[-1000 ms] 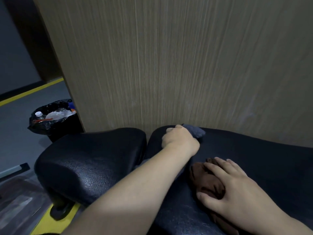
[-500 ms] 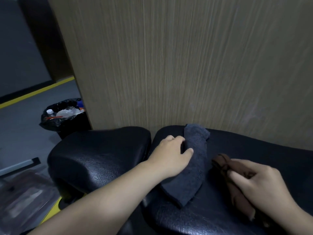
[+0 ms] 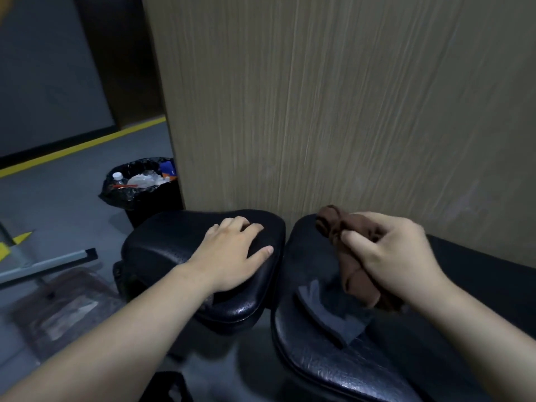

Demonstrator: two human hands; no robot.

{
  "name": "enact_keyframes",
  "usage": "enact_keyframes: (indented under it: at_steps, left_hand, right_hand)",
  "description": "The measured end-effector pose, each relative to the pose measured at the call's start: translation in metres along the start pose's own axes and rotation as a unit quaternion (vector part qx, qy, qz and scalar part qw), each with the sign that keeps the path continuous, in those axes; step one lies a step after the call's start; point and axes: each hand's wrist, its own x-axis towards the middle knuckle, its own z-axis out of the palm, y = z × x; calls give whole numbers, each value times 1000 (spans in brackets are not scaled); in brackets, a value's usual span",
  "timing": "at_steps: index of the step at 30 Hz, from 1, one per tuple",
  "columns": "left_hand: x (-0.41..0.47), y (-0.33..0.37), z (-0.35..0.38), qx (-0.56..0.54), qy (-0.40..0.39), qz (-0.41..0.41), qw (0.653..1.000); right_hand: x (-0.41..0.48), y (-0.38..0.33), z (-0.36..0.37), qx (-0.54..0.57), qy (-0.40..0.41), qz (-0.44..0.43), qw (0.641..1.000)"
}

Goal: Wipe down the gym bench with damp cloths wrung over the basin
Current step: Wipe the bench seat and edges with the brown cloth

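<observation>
The black padded gym bench has two parts: a seat pad (image 3: 174,250) on the left and a long back pad (image 3: 319,358) on the right, with a gap between them. My left hand (image 3: 232,253) rests flat on the seat pad, fingers spread and empty. My right hand (image 3: 388,256) grips a bunched brown cloth (image 3: 333,224) over the far end of the back pad. A grey cloth (image 3: 327,311) lies loose on the back pad, just below the brown one. No basin is in view.
A wood-grain panel (image 3: 333,111) stands right behind the bench. A black-lined bin (image 3: 142,184) full of rubbish sits on the grey floor at the left. A metal frame bar (image 3: 49,264) and a yellow floor line (image 3: 81,146) lie further left.
My left hand has let go of the grey cloth and moved left onto the seat pad. My right hand has lifted the brown cloth toward the far end of the back pad.
</observation>
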Motion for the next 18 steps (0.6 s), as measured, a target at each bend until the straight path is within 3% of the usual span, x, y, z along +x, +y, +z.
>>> enact_keyframes:
  at_steps: [8, 13, 18]
  left_hand:
    - [-17, -53, -5, 16, -5, -32, 999]
    - [-27, -93, -9, 15, -17, -83, 996]
    - [-35, -115, -7, 4, -35, -89, 995]
  right_hand:
    - [38, -44, 71, -95, -82, -103, 987]
    - [48, -48, 132, -135, -201, -66, 968]
    - [35, -38, 177, -275, -308, -8, 911]
